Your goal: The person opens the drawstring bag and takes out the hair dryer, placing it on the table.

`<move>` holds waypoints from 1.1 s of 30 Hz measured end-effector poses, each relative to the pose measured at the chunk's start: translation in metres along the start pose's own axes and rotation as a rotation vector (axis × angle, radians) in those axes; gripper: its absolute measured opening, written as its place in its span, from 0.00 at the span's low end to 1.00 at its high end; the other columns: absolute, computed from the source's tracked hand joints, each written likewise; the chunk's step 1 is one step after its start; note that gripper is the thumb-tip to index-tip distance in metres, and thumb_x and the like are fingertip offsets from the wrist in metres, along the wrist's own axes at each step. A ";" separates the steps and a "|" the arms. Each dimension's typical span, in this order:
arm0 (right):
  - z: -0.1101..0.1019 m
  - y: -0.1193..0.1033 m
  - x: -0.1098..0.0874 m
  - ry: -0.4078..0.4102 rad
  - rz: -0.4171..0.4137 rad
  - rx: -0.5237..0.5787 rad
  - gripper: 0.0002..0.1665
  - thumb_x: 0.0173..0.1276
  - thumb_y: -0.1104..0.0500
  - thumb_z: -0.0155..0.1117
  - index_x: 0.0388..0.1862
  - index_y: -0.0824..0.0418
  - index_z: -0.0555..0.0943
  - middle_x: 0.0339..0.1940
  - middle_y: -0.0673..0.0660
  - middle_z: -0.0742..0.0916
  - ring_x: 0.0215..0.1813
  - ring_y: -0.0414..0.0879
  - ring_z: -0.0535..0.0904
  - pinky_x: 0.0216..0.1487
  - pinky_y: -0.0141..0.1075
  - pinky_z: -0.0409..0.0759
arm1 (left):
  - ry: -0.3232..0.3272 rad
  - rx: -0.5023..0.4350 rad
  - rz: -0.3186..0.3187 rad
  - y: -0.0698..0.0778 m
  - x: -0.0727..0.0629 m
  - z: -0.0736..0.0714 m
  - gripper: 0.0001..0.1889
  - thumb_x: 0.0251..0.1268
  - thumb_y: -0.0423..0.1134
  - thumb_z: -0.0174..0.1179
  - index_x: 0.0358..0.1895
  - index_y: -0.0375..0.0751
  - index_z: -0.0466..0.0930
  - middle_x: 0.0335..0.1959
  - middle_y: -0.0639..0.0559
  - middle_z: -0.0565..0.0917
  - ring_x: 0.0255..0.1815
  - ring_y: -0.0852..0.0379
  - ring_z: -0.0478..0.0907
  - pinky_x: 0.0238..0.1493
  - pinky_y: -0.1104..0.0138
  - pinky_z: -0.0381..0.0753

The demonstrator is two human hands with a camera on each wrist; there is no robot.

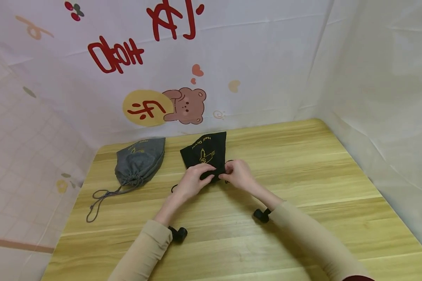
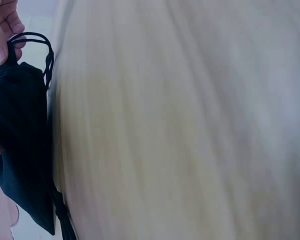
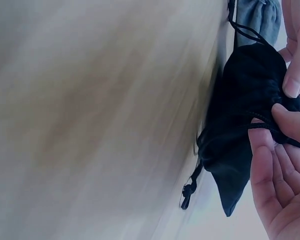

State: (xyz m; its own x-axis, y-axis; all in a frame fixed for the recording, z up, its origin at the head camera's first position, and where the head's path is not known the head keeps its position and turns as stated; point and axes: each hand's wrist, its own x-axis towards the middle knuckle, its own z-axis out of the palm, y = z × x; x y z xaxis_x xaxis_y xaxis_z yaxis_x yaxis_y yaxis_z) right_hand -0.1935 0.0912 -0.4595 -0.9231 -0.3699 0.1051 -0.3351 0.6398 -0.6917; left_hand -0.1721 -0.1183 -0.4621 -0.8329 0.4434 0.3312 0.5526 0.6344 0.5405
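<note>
A black drawstring pouch [image 1: 214, 150] with gold "Hair Dryer" lettering and a hair dryer picture lies toward the back of the table, its gathered mouth toward me. My left hand [image 1: 193, 180] grips the mouth's left part between thumb and fingers. At the right side, my right hand [image 1: 240, 174] pinches the pouch's edge. In the right wrist view, a black cord [image 3: 262, 125] crosses a finger of the right hand [image 3: 280, 185], its thumb on the cloth. Another cord loop [image 2: 49, 55] stands out beside the right fingers in the left wrist view. The pouch's contents are hidden.
A grey drawstring pouch [image 1: 140, 162], drawn closed and bulging, lies on the left of the wooden table [image 1: 232, 242]. Its grey cords [image 1: 100, 197] trail toward the front left. Behind stands a printed cloth wall [image 1: 267, 70], and white cloth [image 1: 383, 97] hangs at the right.
</note>
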 end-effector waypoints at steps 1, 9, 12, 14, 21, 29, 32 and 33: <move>-0.002 0.001 -0.003 -0.006 0.007 -0.005 0.11 0.63 0.60 0.80 0.24 0.58 0.86 0.25 0.53 0.92 0.27 0.37 0.82 0.35 0.31 0.78 | -0.010 0.002 0.005 0.002 0.000 0.001 0.11 0.69 0.32 0.69 0.52 0.37 0.89 0.51 0.43 0.91 0.55 0.47 0.89 0.59 0.55 0.88; -0.011 0.005 -0.022 -0.032 0.021 -0.049 0.10 0.64 0.60 0.78 0.25 0.57 0.86 0.25 0.52 0.92 0.27 0.36 0.81 0.34 0.31 0.77 | -0.059 -0.005 0.019 0.013 0.002 0.012 0.10 0.70 0.32 0.68 0.52 0.39 0.89 0.52 0.45 0.91 0.56 0.49 0.89 0.61 0.57 0.87; -0.011 0.004 -0.024 -0.037 0.016 -0.063 0.12 0.64 0.60 0.79 0.24 0.57 0.84 0.24 0.52 0.91 0.25 0.36 0.79 0.31 0.29 0.74 | -0.055 -0.010 0.003 0.014 0.000 0.014 0.11 0.70 0.32 0.68 0.52 0.39 0.89 0.52 0.45 0.91 0.57 0.48 0.89 0.61 0.56 0.87; -0.010 0.003 -0.023 -0.036 0.012 -0.082 0.15 0.64 0.59 0.79 0.22 0.57 0.82 0.23 0.51 0.90 0.24 0.37 0.76 0.29 0.28 0.71 | -0.052 -0.020 -0.008 0.015 0.000 0.015 0.11 0.70 0.32 0.68 0.52 0.39 0.89 0.52 0.45 0.91 0.56 0.48 0.89 0.61 0.57 0.87; -0.005 0.000 -0.019 -0.014 -0.003 -0.130 0.24 0.63 0.55 0.80 0.17 0.56 0.74 0.19 0.52 0.83 0.21 0.39 0.71 0.26 0.28 0.65 | -0.035 -0.033 -0.032 0.015 -0.001 0.016 0.11 0.69 0.31 0.69 0.52 0.38 0.89 0.52 0.44 0.91 0.56 0.48 0.89 0.60 0.57 0.88; -0.005 0.001 -0.018 0.009 -0.018 -0.117 0.24 0.63 0.58 0.80 0.16 0.56 0.74 0.18 0.51 0.86 0.20 0.37 0.72 0.25 0.27 0.66 | -0.019 0.043 -0.012 0.019 0.001 0.017 0.11 0.67 0.30 0.70 0.50 0.37 0.89 0.50 0.44 0.91 0.54 0.48 0.89 0.58 0.56 0.88; -0.006 0.001 -0.018 0.008 -0.025 -0.110 0.25 0.63 0.59 0.80 0.15 0.56 0.73 0.17 0.50 0.84 0.20 0.36 0.70 0.25 0.27 0.64 | 0.004 0.069 -0.009 0.019 0.001 0.017 0.10 0.66 0.29 0.70 0.50 0.37 0.89 0.50 0.44 0.92 0.53 0.48 0.90 0.55 0.57 0.89; -0.006 0.001 -0.018 0.003 -0.023 -0.108 0.26 0.63 0.59 0.80 0.15 0.56 0.72 0.16 0.49 0.83 0.20 0.36 0.69 0.25 0.27 0.63 | 0.011 0.076 -0.009 0.019 0.001 0.018 0.10 0.66 0.29 0.70 0.49 0.37 0.89 0.50 0.44 0.92 0.53 0.48 0.90 0.55 0.57 0.89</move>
State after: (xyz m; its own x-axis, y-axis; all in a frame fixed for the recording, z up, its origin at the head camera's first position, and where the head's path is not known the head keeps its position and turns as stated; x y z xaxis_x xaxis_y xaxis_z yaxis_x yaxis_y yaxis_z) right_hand -0.1787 0.1028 -0.4576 -0.9154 -0.3834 0.1226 -0.3745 0.6997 -0.6084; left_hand -0.1620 -0.0948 -0.4652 -0.8381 0.4307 0.3347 0.5451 0.6846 0.4839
